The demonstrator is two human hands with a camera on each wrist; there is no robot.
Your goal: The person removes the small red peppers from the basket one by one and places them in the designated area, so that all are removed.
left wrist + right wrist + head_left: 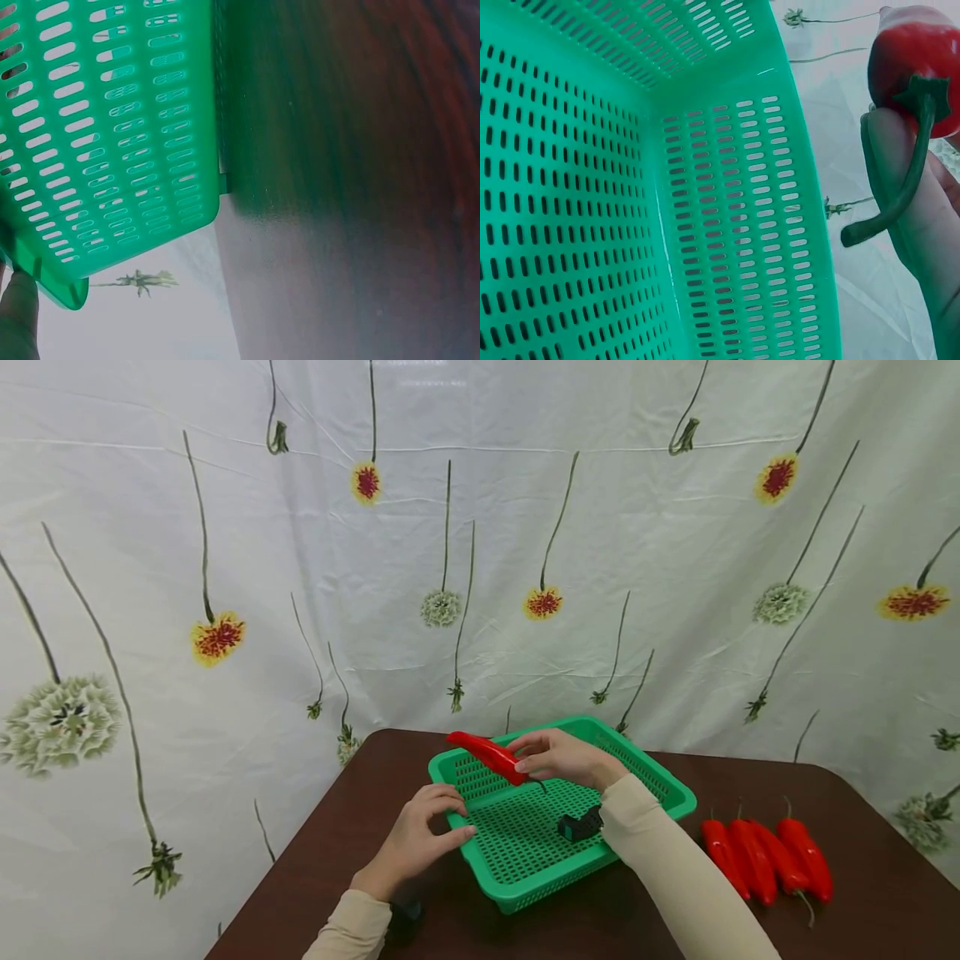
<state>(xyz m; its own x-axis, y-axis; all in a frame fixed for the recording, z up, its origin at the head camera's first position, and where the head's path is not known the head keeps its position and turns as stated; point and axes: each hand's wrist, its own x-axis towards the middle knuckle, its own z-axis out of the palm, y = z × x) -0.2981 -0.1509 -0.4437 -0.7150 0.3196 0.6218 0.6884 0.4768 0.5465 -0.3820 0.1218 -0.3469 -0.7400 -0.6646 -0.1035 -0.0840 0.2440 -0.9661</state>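
Note:
A red chili pepper [491, 757] with a curved green stem is pinched between the thumb and fingers of my right hand [558, 757]. It is held above the green plastic basket [517, 893], near the basket's far left corner. The right wrist view shows the pepper's stem end [922, 97] beyond the basket wall [735, 210]. My left hand [416, 835] holds the basket's left rim, its fingers curved and its thumb reaching over the edge. In the left wrist view a finger [19, 307] meets the rim, and most of that hand is out of frame.
Several red chili peppers [761, 860] lie side by side on the dark brown table [315, 860], right of the basket. A black wrist camera [581, 825] hangs under my right wrist, over the basket. Behind the table hangs a white flowered cloth [495, 652].

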